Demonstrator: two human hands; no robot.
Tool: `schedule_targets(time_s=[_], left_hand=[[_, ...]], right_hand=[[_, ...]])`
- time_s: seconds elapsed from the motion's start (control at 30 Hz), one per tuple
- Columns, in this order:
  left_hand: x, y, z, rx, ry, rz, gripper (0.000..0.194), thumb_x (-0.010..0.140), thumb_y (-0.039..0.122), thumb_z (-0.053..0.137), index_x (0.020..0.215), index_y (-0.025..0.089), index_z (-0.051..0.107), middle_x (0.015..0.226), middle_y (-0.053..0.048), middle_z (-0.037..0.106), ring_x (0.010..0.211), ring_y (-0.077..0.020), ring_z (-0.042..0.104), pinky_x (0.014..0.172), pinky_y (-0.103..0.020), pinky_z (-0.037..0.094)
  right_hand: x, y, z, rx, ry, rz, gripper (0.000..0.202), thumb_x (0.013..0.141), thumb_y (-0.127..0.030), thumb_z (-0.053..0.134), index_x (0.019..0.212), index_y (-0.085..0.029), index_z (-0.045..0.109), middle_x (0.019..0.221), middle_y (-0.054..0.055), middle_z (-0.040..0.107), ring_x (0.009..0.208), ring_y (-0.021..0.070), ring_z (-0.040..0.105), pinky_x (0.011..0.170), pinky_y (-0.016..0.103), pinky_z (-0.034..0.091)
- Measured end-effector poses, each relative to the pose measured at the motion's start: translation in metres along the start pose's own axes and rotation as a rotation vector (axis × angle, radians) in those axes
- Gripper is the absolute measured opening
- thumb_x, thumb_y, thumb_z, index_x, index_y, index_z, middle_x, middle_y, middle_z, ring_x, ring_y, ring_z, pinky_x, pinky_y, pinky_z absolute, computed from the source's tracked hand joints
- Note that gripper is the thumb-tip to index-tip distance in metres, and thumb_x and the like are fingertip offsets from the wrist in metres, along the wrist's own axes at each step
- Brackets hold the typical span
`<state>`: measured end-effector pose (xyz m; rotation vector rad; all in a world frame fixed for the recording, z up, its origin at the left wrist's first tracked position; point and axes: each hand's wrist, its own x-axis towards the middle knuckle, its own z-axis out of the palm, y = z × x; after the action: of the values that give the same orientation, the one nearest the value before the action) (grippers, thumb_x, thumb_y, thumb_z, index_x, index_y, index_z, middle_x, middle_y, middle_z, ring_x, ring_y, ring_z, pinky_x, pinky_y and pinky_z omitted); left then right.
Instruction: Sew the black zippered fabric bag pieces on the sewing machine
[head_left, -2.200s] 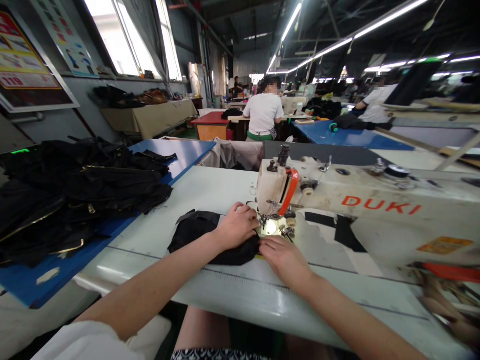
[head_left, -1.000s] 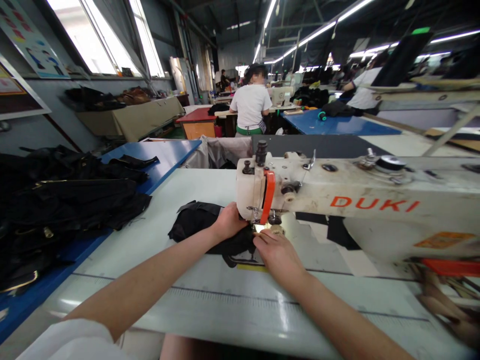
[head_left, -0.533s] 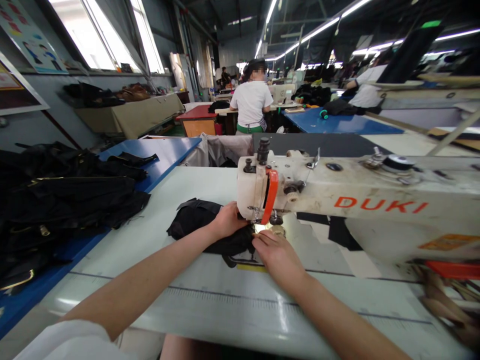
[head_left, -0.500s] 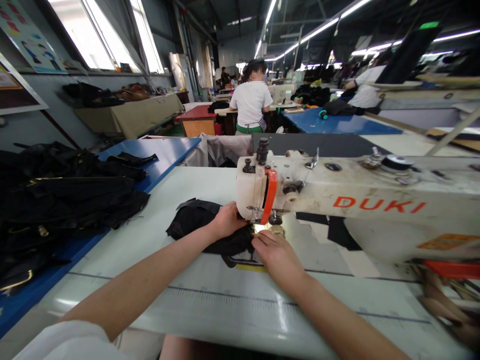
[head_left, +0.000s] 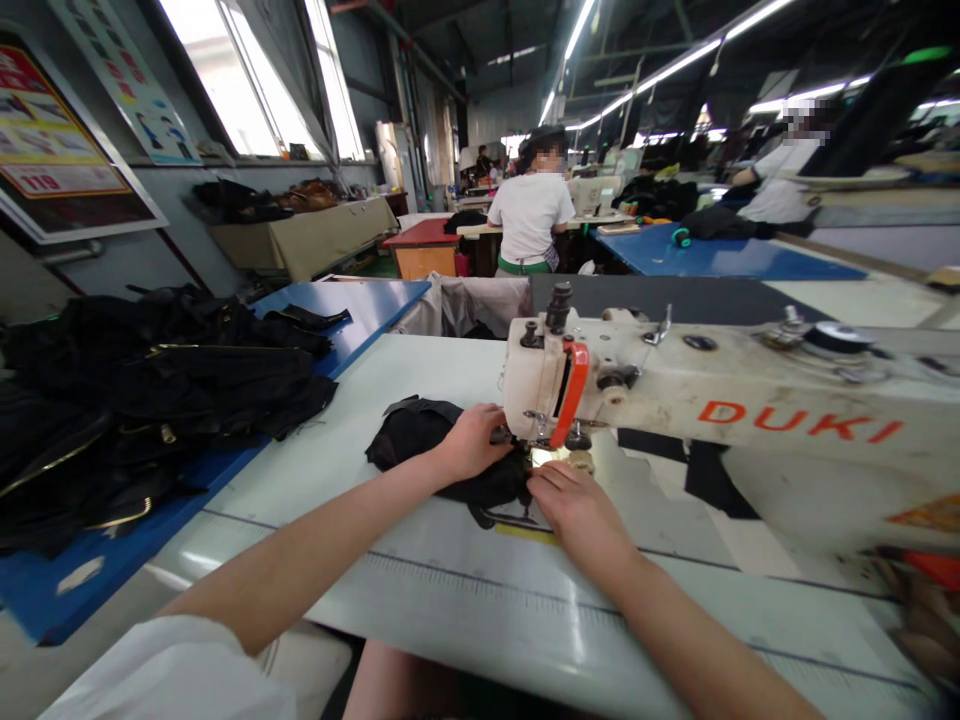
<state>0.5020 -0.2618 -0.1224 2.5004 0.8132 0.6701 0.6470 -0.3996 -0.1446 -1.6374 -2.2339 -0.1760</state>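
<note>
A bunched piece of black fabric (head_left: 412, 440) lies on the pale sewing table, its right end under the needle area of a white sewing machine (head_left: 645, 385). My left hand (head_left: 474, 443) rests over the fabric's right part, fingers curled onto it close to the machine head. On the near right side of the lit needle area, my right hand (head_left: 574, 505) has its fingertips pressed together at the fabric's edge. The needle and presser foot are mostly hidden by fabric and fingers. An orange lever guard (head_left: 570, 395) stands on the machine head, just above my hands.
On the left, a blue table (head_left: 247, 470) bears a heap of black pieces with gold zippers (head_left: 150, 390). Dark scraps (head_left: 720, 480) lie under the machine arm. A ruler strip (head_left: 465, 580) runs along the table's front. Ahead, a person in a white shirt (head_left: 529, 215) sits facing away.
The view has turned slightly left, so everything sits further right in the picture. Both hands stay at the fabric by the needle; the left fingers look slightly more raised.
</note>
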Motion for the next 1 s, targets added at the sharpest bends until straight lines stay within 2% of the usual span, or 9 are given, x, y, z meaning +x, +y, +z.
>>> schedule_targets(time_s=[0.13, 0.23, 0.3, 0.43, 0.53, 0.7, 0.8, 0.9, 1.0], left_hand=[[-0.040, 0.020, -0.014, 0.073, 0.051, 0.105, 0.012, 0.085, 0.020, 0.053, 0.091, 0.018, 0.063, 0.095, -0.006, 0.065, 0.095, -0.0199, 0.059, 0.094, -0.037, 0.043], [-0.062, 0.035, -0.011, 0.127, -0.068, 0.256, 0.028, 0.083, 0.028, 0.058, 0.109, 0.018, 0.056, 0.110, -0.008, 0.062, 0.108, -0.0219, 0.054, 0.105, -0.041, 0.033], [-0.065, 0.039, -0.006, 0.183, -0.124, 0.278, 0.036, 0.079, 0.026, 0.062, 0.112, 0.017, 0.053, 0.110, -0.008, 0.061, 0.108, -0.0229, 0.053, 0.103, -0.040, 0.034], [-0.057, 0.036, -0.002, 0.361, -0.195, 0.361, 0.013, 0.079, 0.011, 0.054, 0.090, 0.016, 0.058, 0.090, -0.007, 0.063, 0.091, -0.0223, 0.057, 0.090, -0.037, 0.041], [-0.054, 0.034, -0.004, 0.429, -0.227, 0.430, 0.008, 0.080, 0.011, 0.051, 0.082, 0.015, 0.058, 0.086, -0.007, 0.062, 0.086, -0.0226, 0.057, 0.083, -0.036, 0.043], [-0.065, 0.035, -0.009, 0.177, -0.149, 0.282, 0.014, 0.083, 0.021, 0.056, 0.096, 0.017, 0.060, 0.097, -0.006, 0.064, 0.096, -0.0216, 0.057, 0.090, -0.035, 0.043], [-0.067, 0.027, -0.015, 0.010, -0.035, 0.094, 0.016, 0.087, 0.026, 0.052, 0.098, 0.019, 0.061, 0.100, -0.005, 0.065, 0.097, -0.0192, 0.058, 0.090, -0.032, 0.045], [-0.063, 0.014, -0.021, 0.077, 0.082, -0.153, 0.013, 0.086, 0.023, 0.053, 0.092, 0.017, 0.063, 0.094, -0.006, 0.064, 0.093, -0.0214, 0.058, 0.087, -0.035, 0.046], [-0.058, 0.004, -0.022, 0.218, 0.094, -0.209, 0.016, 0.084, 0.026, 0.056, 0.091, 0.014, 0.063, 0.093, -0.009, 0.063, 0.094, -0.0248, 0.056, 0.086, -0.038, 0.045]], right_hand=[[-0.001, -0.001, -0.003, 0.029, 0.014, 0.026, 0.013, 0.087, -0.009, 0.051, 0.078, -0.016, 0.058, 0.083, 0.005, 0.060, 0.085, 0.0203, 0.052, 0.079, 0.032, 0.042], [-0.001, -0.001, -0.003, 0.076, 0.048, 0.014, 0.015, 0.088, -0.009, 0.050, 0.077, -0.017, 0.058, 0.081, 0.005, 0.060, 0.083, 0.0199, 0.052, 0.078, 0.031, 0.042], [-0.001, -0.001, -0.004, 0.098, 0.063, 0.007, 0.016, 0.088, -0.009, 0.049, 0.077, -0.017, 0.058, 0.081, 0.005, 0.061, 0.083, 0.0197, 0.052, 0.077, 0.031, 0.042], [-0.001, -0.002, -0.005, 0.083, 0.055, -0.017, 0.017, 0.088, -0.009, 0.048, 0.076, -0.017, 0.058, 0.080, 0.005, 0.061, 0.082, 0.0196, 0.053, 0.077, 0.032, 0.043], [0.001, -0.002, -0.005, 0.042, 0.039, -0.052, 0.017, 0.088, -0.009, 0.049, 0.075, -0.016, 0.058, 0.079, 0.005, 0.060, 0.082, 0.0198, 0.053, 0.078, 0.032, 0.043], [0.001, -0.002, -0.005, 0.025, 0.008, -0.077, 0.010, 0.086, -0.010, 0.053, 0.083, -0.016, 0.061, 0.082, 0.005, 0.062, 0.084, 0.0196, 0.054, 0.080, 0.033, 0.045], [-0.004, -0.004, -0.008, 0.055, 0.001, -0.091, 0.009, 0.085, -0.012, 0.056, 0.089, -0.016, 0.063, 0.090, 0.006, 0.065, 0.091, 0.0201, 0.055, 0.085, 0.035, 0.046], [-0.009, -0.007, -0.010, 0.100, 0.035, -0.099, 0.013, 0.086, -0.012, 0.055, 0.094, -0.017, 0.064, 0.097, 0.007, 0.066, 0.099, 0.0205, 0.056, 0.089, 0.037, 0.046], [-0.013, -0.009, -0.011, 0.137, 0.071, -0.100, 0.018, 0.087, -0.011, 0.051, 0.098, -0.018, 0.064, 0.102, 0.007, 0.066, 0.103, 0.0202, 0.056, 0.092, 0.038, 0.046]])
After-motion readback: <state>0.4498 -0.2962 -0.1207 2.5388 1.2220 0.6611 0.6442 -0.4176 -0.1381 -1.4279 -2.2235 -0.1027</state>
